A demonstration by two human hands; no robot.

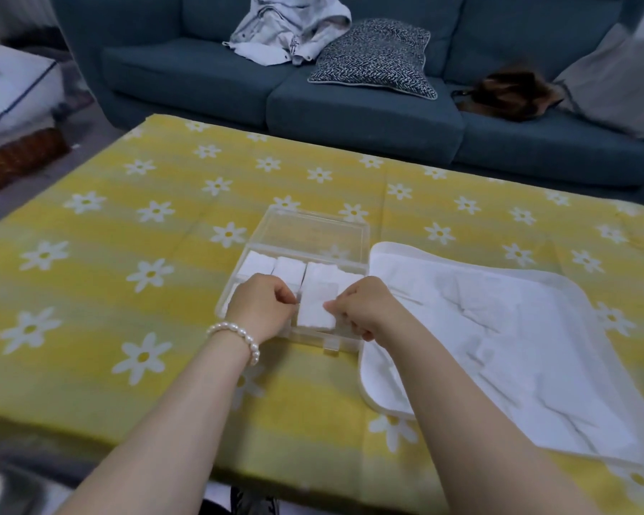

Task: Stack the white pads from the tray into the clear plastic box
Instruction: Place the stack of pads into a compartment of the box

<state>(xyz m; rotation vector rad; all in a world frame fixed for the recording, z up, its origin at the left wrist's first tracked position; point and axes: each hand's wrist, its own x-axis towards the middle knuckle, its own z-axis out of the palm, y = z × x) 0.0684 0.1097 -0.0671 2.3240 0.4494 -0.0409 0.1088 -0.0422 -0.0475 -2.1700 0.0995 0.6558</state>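
- My left hand (263,304) and right hand (365,306) meet over the box (350,232), which sits near the middle of the table (127,291), slightly toward its near edge.
- Between them I hold a white pad (315,308), tilted up over the box's near half.
- My left fingers are curled and pinch the pad's left edge; a pearl bracelet (238,338) circles that wrist.
- My right fingers are curled too, pinching the pad's right edge, with the knuckles turned toward the tray (387,254).
- Behind the held pad, more stacked pads (272,267) stand in a row across the box, side by side and touching.
- The box's clear lid (309,232) lies open flat on the far side of the box.
- The tray lies just beside the box on its right, reaching to the table's near right part; its rim almost touches the box wall.
- The tray is full of loose pads (517,347), lying overlapped and hard to tell apart.
- A yellow cloth with white daisies covers the table.
- Beyond the far edge stands a blue sofa (350,117), with a patterned cushion (376,57) and a crumpled light garment (290,27) on it.
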